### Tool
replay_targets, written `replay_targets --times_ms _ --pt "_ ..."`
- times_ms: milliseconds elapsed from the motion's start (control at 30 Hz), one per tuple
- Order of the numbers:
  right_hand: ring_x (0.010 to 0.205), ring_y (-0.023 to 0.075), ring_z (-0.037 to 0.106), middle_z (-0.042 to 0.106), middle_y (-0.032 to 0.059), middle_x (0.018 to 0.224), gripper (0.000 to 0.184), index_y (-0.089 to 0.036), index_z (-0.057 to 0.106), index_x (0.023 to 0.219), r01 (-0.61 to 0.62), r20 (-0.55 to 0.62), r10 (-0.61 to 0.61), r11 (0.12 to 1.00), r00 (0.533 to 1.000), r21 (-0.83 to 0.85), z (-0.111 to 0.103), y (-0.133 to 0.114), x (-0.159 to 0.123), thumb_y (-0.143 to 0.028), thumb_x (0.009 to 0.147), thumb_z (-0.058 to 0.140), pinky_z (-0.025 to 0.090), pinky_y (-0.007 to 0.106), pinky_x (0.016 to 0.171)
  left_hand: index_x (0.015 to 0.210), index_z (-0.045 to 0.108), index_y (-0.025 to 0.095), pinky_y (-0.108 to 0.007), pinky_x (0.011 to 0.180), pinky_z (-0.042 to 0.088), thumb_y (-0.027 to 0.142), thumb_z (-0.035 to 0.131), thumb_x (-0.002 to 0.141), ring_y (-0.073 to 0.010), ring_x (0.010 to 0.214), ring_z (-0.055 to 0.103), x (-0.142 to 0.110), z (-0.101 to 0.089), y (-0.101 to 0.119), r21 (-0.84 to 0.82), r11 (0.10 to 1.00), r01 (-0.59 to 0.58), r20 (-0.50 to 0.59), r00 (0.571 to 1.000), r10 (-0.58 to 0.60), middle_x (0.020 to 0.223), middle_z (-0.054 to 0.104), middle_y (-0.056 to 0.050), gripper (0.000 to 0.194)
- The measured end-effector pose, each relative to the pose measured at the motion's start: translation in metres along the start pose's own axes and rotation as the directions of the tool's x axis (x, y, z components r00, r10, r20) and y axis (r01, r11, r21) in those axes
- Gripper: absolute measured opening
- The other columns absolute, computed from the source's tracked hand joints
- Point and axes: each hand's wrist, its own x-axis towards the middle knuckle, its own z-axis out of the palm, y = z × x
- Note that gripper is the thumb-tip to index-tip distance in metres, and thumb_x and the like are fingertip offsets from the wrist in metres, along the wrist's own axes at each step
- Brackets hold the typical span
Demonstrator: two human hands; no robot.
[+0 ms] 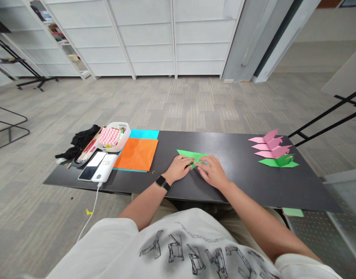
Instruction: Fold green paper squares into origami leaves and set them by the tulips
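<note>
A folded sheet of green origami paper [198, 155] lies on the dark table in front of me, its long pointed end reaching to the upper left. Its lower part is covered by my fingers. My left hand [179, 169], with a black watch [162, 182] at the wrist, is closed over the paper's left side, fingers together. On the right side, my right hand [214, 173] rests its outstretched fingertips on the paper, thumb apart from the index finger. Both hands' fingertips nearly meet at the paper's lower middle.
Pink folded paper birds [267, 145] and a green one [279, 161] stand in a column at right. Orange paper [137, 154] lies over blue paper [145, 134] at left, beside a white basket [126, 135], a phone [92, 166] and a cabled white power bank [105, 167].
</note>
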Motion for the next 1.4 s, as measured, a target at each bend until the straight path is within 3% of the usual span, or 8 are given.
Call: replay_targets --times_ms 133,300,433,767,967,1100,1233,1400 --pt "0.112 0.0291 0.066 0.072 0.0117 0.120 0.034 -0.027 0.077 0.130 -0.204 -0.144 0.201 0.979 0.969 -0.008 -0.012 0.032 0.013 -0.025 0.104 0.055 0.052 0.049 0.103 0.139 0.072 0.030 -0.050 0.119 0.040 0.038 0.065 0.103 -0.0282 0.128 0.060 -0.001 -0.001 0.000 0.011 1.000 -0.013 0.011 1.000 0.013 0.149 0.069 -0.004 0.038" --pt "0.113 0.0287 0.067 0.075 0.0108 0.121 0.035 -0.025 0.077 0.131 -0.304 0.083 0.308 0.951 0.948 -0.057 0.001 0.046 0.035 -0.029 0.104 0.055 0.051 0.046 0.104 0.141 0.071 0.029 -0.051 0.119 0.042 0.038 0.067 0.102 -0.0284 0.127 0.061 -0.001 0.001 0.000 0.051 0.999 -0.001 0.010 1.000 0.000 0.148 0.070 -0.006 0.040" --pt "0.117 0.0302 0.067 0.075 0.0120 0.128 0.040 -0.024 0.073 0.139 -0.347 0.284 0.383 0.922 0.879 -0.170 0.018 0.039 0.060 -0.032 0.103 0.058 0.049 0.044 0.106 0.140 0.071 0.028 -0.051 0.119 0.043 0.037 0.066 0.102 -0.0284 0.126 0.062 -0.002 0.000 0.001 0.076 0.997 -0.026 0.007 1.000 0.026 0.147 0.070 -0.006 0.039" --pt "0.103 0.0246 0.071 0.076 0.0084 0.111 0.024 -0.026 0.083 0.112 -0.449 0.404 0.452 0.887 0.795 -0.110 0.029 0.044 0.091 -0.030 0.098 0.064 0.051 0.034 0.090 0.143 0.063 0.025 -0.052 0.122 0.044 0.030 0.071 0.098 -0.0291 0.142 0.057 -0.003 -0.005 0.008 0.110 0.991 -0.072 -0.072 0.994 0.080 0.155 0.061 -0.011 0.047" --pt "0.087 0.0174 0.068 0.074 0.0028 0.095 0.013 -0.026 0.081 0.095 -0.470 0.347 0.443 0.883 0.826 -0.009 0.021 0.058 0.084 -0.028 0.094 0.068 0.049 0.028 0.078 0.146 0.059 0.025 -0.062 0.131 0.031 0.028 0.074 0.093 -0.0351 0.153 0.044 -0.008 -0.005 0.009 0.138 0.990 0.029 -0.236 0.972 0.004 0.165 0.045 -0.015 0.056" --pt "0.073 0.0173 0.063 0.070 -0.0004 0.078 0.019 -0.023 0.074 0.082 -0.524 0.203 0.484 0.781 0.851 0.340 0.015 0.075 0.077 -0.041 0.088 0.070 0.047 0.029 0.068 0.156 0.046 0.025 -0.058 0.130 0.034 0.031 0.071 0.095 -0.0344 0.156 0.039 -0.002 -0.009 0.001 -0.094 0.990 0.110 -0.363 0.922 -0.137 0.165 0.040 -0.018 0.067" --pt "0.069 0.0168 0.059 0.066 -0.0015 0.075 0.040 -0.023 0.068 0.085 -0.475 0.051 0.624 0.536 0.780 0.698 0.016 0.090 0.075 -0.062 0.079 0.073 0.047 0.029 0.066 0.155 0.047 0.027 -0.053 0.119 0.049 0.037 0.073 0.095 -0.0305 0.139 0.057 0.026 -0.014 -0.011 -0.387 0.907 0.165 -0.393 0.861 -0.324 0.155 0.050 -0.016 0.066" --pt "0.078 0.0183 0.061 0.067 0.0004 0.082 0.051 -0.024 0.065 0.090 -0.330 -0.159 0.777 0.431 0.610 0.840 0.029 0.104 0.072 -0.072 0.074 0.074 0.051 0.031 0.074 0.143 0.059 0.024 -0.048 0.103 0.058 0.040 0.082 0.088 -0.0272 0.117 0.068 0.079 -0.007 -0.017 -0.651 0.733 0.196 -0.251 0.856 -0.452 0.142 0.063 -0.017 0.062"
